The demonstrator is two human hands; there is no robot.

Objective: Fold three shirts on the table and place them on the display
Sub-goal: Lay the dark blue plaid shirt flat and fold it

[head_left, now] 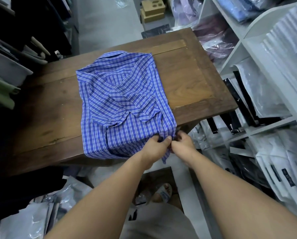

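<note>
Blue checked shirt (121, 104) lay partly folded at frame centre on the wooden table (187, 80) — hem hanging over the near edge. Left hand (156, 145) and right hand (183, 142) both pinched that hem corner, fingers curled — hands nearly touching.

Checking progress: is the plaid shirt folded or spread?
Partly folded: shirt sleeves turned in, hem overhanging the table, pinched by left hand and right hand.

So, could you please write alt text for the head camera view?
A person's left grip and right grip pinch the near edge of a partly folded blue checked shirt on a wooden table. White shelves of bagged shirts stand at the right.
</note>
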